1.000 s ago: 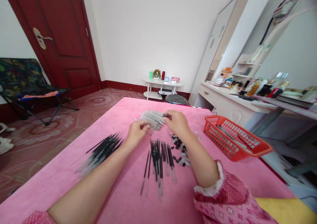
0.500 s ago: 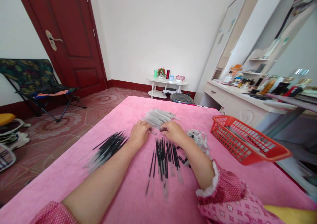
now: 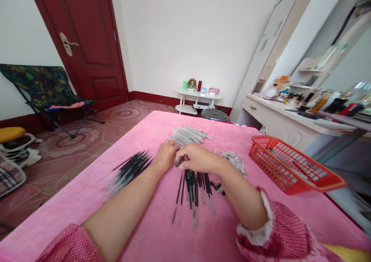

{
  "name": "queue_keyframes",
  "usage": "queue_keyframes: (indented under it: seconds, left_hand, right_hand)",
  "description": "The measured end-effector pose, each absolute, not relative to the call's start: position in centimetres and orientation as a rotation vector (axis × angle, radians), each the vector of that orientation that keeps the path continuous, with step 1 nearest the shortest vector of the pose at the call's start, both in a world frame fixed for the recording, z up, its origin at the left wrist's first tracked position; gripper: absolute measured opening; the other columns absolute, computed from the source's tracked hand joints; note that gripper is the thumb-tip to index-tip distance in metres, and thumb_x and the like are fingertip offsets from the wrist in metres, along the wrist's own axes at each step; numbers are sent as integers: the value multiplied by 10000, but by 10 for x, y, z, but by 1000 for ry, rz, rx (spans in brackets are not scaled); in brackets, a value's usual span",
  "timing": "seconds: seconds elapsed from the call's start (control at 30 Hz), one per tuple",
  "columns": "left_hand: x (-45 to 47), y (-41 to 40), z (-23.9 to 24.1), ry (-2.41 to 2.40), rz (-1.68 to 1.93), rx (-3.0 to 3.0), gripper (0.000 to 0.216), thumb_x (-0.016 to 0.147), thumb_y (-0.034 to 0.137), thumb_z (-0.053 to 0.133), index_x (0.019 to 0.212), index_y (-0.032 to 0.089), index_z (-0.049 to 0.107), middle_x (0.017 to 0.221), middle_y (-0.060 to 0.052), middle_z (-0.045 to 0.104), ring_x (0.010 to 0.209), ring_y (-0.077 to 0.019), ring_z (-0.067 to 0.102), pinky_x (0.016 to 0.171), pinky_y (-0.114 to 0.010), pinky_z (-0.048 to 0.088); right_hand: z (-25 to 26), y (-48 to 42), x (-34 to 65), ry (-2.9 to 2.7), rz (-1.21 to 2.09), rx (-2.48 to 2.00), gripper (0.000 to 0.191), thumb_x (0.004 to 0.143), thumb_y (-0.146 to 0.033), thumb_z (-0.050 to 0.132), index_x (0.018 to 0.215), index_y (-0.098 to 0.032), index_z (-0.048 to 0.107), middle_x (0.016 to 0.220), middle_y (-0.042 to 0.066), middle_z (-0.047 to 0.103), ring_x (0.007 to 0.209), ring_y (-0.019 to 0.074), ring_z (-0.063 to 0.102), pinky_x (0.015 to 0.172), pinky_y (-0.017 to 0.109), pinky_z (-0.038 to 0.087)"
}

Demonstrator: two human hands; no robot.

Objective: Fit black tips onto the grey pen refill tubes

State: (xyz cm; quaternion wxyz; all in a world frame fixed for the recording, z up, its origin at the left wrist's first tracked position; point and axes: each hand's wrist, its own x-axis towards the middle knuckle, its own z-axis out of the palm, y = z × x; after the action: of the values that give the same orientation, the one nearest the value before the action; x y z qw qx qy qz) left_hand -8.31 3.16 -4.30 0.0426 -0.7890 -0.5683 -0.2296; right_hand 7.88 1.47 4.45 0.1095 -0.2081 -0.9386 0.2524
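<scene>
My left hand (image 3: 165, 155) is closed with its fingertips bent inward, and my right hand (image 3: 193, 157) meets it from the right in a pinch. What they hold, if anything, is hidden between the fingers. Just beyond both hands lies a stack of whitish translucent tubes (image 3: 189, 133). Thin black sticks with clear ends (image 3: 191, 188), resembling pen refills, are spread below my right hand. A thicker heap of similar black sticks (image 3: 130, 171) lies left of my left forearm. Small clear pieces (image 3: 233, 161) and several short black pieces (image 3: 216, 186) sit by my right wrist.
A red plastic basket (image 3: 290, 173) with long pale items inside stands on the right of the pink-covered table (image 3: 150, 235). Beyond it is a white dresser (image 3: 266, 113) crowded with bottles. A folding chair (image 3: 55, 96) and a low white shelf (image 3: 185, 109) stand farther off.
My right hand has moved left and now meets my left hand, covering the tops of the middle black sticks. The view has shifted slightly.
</scene>
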Motion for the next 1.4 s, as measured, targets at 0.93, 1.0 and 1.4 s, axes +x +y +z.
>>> queue_keyframes:
  seconds: [0.93,1.0,1.4]
  left_hand:
    - [-78,19,-27,-1466,-1441,-2188,147,829,153,492,937,197,582,923,-48,629,921,-206,533,812,-353,405]
    - [-74,18,-26,-1399,-1606,-2193,134,838,152,482,931,190,571,918,-51,627,914,-194,548,822,-341,419]
    - [-61,12,-26,-1398,-1840,-2232,154,807,115,503,918,189,580,908,-45,631,891,-171,579,821,-308,453]
  right_hand:
    - [49,-12,101,-1742,566,-686,101,768,-166,597,860,-189,632,811,11,643,733,129,591,665,247,474]
    - [59,-9,109,-1496,556,-694,77,788,-220,595,851,-182,617,783,10,638,684,125,601,630,252,496]
    - [48,0,108,-1437,623,-700,81,769,-223,617,815,-159,634,765,21,656,657,127,626,634,267,530]
